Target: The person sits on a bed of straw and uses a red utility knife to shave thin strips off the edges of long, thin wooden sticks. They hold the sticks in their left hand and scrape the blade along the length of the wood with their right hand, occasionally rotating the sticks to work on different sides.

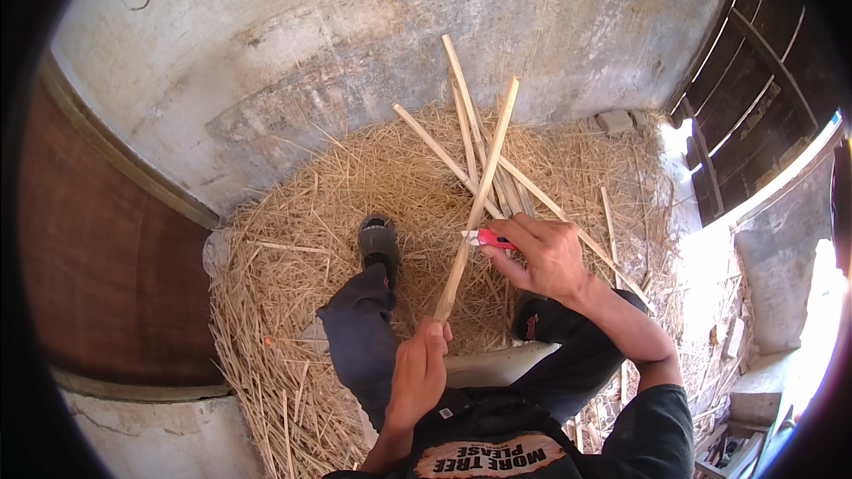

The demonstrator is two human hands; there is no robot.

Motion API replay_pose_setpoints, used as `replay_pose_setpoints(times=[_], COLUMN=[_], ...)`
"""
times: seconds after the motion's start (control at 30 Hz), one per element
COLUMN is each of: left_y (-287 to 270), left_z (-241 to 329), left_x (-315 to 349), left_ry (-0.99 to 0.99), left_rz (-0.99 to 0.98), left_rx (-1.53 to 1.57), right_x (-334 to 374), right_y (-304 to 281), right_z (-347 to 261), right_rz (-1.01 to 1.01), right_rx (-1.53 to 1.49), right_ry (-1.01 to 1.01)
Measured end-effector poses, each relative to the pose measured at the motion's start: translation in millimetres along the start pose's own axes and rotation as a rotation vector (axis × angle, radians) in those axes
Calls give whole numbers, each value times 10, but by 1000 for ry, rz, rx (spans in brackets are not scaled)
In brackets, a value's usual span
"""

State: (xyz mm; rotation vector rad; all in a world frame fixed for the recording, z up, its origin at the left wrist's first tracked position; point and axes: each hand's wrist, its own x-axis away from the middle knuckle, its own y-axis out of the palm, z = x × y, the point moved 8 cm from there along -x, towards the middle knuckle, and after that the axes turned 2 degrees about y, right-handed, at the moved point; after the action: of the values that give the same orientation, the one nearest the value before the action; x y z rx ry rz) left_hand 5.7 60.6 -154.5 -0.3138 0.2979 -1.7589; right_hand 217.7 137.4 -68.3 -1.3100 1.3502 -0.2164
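Observation:
My left hand (419, 371) is closed round the lower end of a pale wooden stick (479, 204), which slants up and away from me to the right. Wrapped in my right hand (546, 257) is a red utility knife (493, 239). Its blade end meets the stick about midway along, where the edge itself is too small to make out. Behind the held stick, several more pale sticks (437, 149) lie crossed in a loose pile, some with their far ends near the wall.
Straw and wood shavings (293, 302) cover the floor around my feet. A stained plaster wall (355, 44) rises in front. On the left is a brown wooden door (115, 257); on the right, dark slatted boards (763, 71). A stone (614, 121) sits by the wall.

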Motion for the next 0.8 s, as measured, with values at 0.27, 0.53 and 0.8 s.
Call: replay_pose_setpoints(times=[0.27,0.53,0.8], left_y=[39,93,8], left_z=[-151,-395,-423], left_x=[183,448,456], left_ry=[-90,-77,-72], left_rz=[-67,-79,-91], left_rx=[-16,27,-34], right_x=[-93,-233,-300], right_y=[-71,-206,-62], right_z=[477,1140,1126], right_rz=[160,87,125], right_rx=[-23,153,52], right_ry=[81,279,204])
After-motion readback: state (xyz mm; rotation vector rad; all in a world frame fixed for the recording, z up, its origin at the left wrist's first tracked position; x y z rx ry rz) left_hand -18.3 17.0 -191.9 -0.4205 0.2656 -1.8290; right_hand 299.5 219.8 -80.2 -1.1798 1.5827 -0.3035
